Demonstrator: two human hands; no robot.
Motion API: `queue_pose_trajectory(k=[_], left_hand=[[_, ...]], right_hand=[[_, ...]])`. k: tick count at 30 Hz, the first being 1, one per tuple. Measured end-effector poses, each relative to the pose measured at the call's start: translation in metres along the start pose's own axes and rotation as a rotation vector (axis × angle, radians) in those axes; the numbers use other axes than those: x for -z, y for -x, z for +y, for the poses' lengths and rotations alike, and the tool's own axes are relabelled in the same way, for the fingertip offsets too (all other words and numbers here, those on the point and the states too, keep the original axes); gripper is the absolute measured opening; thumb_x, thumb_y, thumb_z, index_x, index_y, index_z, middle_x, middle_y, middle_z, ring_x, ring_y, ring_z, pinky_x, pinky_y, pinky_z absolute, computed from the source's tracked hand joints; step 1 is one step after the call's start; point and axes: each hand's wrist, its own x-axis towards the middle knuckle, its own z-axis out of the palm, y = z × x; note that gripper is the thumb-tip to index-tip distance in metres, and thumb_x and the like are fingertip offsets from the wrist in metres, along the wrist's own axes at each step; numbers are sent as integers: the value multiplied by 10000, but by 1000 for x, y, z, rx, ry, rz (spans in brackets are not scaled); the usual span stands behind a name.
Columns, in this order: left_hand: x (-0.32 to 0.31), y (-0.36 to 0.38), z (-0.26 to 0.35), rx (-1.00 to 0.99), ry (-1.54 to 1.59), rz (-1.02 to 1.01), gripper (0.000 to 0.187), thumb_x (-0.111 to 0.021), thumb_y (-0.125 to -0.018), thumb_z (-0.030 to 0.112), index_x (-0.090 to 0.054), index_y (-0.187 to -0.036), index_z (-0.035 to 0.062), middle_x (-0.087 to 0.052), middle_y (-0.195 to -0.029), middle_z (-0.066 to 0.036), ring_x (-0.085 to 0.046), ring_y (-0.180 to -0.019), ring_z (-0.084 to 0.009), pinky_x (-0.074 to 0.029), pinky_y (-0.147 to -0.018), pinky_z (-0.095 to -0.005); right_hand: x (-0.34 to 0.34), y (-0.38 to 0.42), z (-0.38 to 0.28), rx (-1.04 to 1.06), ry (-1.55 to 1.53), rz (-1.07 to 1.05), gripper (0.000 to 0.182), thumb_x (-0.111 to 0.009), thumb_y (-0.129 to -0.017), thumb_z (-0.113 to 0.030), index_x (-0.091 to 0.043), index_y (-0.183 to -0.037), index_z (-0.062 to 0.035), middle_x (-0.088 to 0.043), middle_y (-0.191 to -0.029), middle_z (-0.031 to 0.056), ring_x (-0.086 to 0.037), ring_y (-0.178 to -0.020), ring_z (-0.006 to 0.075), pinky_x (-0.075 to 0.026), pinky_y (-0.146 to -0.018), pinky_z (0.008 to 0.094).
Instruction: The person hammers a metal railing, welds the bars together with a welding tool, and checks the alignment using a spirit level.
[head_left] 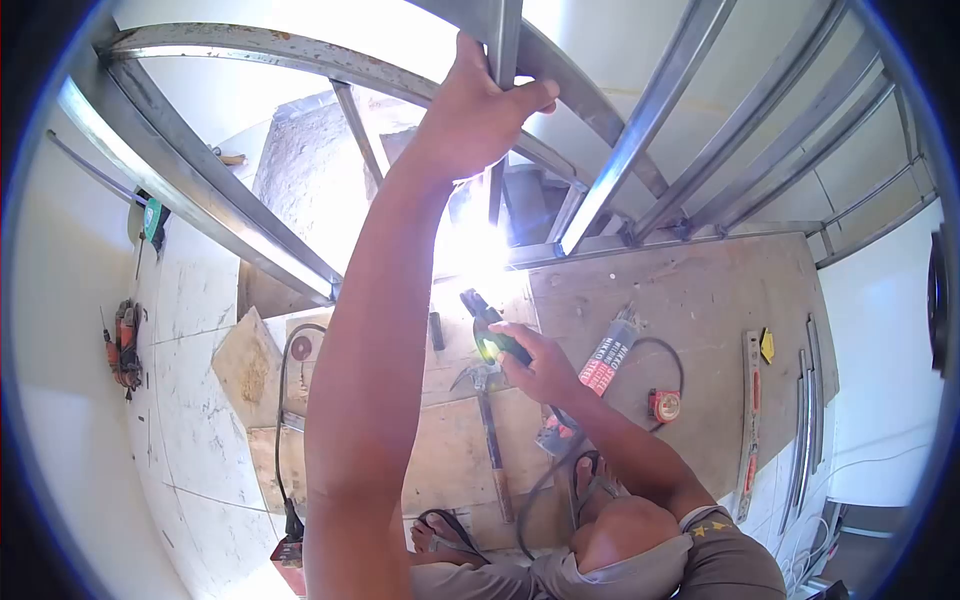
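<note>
My left hand (475,120) reaches up and is closed round an upright steel bar (506,40) of a metal frame (590,85). Lower down, my right hand (540,368) grips a welding electrode holder (490,325), whose jaws point up toward the bar's foot. A very bright welding glare (468,245) there washes out the joint and the electrode. Just below the holder, a claw hammer (490,430) lies on the board, its head near my right hand. A pack of welding electrodes (610,350) lies right of that hand.
Brown boards (690,300) cover part of the tiled floor. On the right are a tape measure (664,405), a spirit level (750,425) and several metal tubes (805,420). An angle grinder (125,345) lies far left. A black cable (280,430) runs beside my left arm.
</note>
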Motion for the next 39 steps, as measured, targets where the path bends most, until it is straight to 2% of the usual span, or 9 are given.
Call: queue_pose_trajectory(k=[2, 3, 5, 9, 11, 14, 15, 17, 39], left_hand=[[2, 2, 7, 23, -10, -16, 662, -786, -907, 290, -431, -1368, -24, -722, -1086, -155, -706, -1019, -214, -517, -958, -383], [3, -1, 6, 13, -37, -25, 600, -754, -902, 181, -364, -1289, -61, -696, -957, -156, -685, -948, -225, -522, -896, -356], [2, -5, -2, -36, 35, -38, 601, -757, -898, 192, -367, -1279, -60, -700, -954, -155, -685, -956, -221, -520, -896, -356], [2, -4, -4, -17, 5, -31, 608, -760, -894, 208, -368, -1272, -63, -706, -947, -155, -686, -962, -223, -520, -896, -362], [0, 0, 3, 27, 52, -10, 634, -787, -896, 260, -447, -1345, -32, -722, -1074, -138, -686, -1047, -205, -479, -1005, -379], [2, 0, 4, 54, -1, -8, 623, -783, -895, 279, -459, -1333, -24, -737, -1018, -118, -670, -1057, -199, -460, -1016, -369], [2, 0, 3, 54, -1, -9, 623, -783, -895, 279, -459, -1333, -24, -737, -1018, -118, -670, -1057, -199, -460, -1016, -369], [2, -1, 1, 48, 4, -17, 618, -785, -889, 301, -471, -1317, -15, -745, -980, -102, -658, -1065, -192, -452, -1016, -358], [0, 0, 2, 24, 30, 1, 552, -778, -898, 267, -483, -1260, -28, -730, -971, -95, -678, -982, -176, -483, -966, -337]], right_hand=[[4, 1, -9, -79, -44, -47, 420, -641, -949, -103, -594, -1366, -89, -701, -1162, 190, -707, -998, 303, -541, -883, 386], [8, 1, -15, -243, -84, -129, 422, -641, -950, -102, -593, -1369, -90, -698, -1177, 199, -705, -1001, 310, -539, -889, 387], [4, 4, -9, -77, -33, -40, 421, -644, -954, -106, -591, -1372, -88, -698, -1186, 197, -705, -1005, 307, -541, -887, 386], [4, 8, -9, -112, -70, -50, 420, -648, -955, -108, -591, -1371, -87, -698, -1188, 189, -705, -1009, 305, -541, -882, 385], [1, 8, -3, -6, -50, -6, 415, -651, -962, -45, -598, -1372, -73, -693, -1080, 96, -612, -784, 119, -508, -740, 291], [0, 8, -4, 3, -45, 12, 409, -640, -965, -38, -597, -1370, -72, -686, -1036, 89, -598, -770, 114, -506, -727, 292], [2, 8, -6, -36, -60, -18, 413, -638, -965, -41, -593, -1374, -70, -683, -1014, 94, -597, -760, 116, -507, -722, 297], [4, 8, -7, -115, -68, -55, 429, -645, -949, -90, -588, -1374, -75, -692, -1198, 191, -700, -1002, 324, -538, -881, 387], [5, 4, -8, -53, -40, -31, 427, -634, -951, -88, -590, -1376, -87, -694, -1149, 188, -693, -937, 327, -540, -845, 397]])
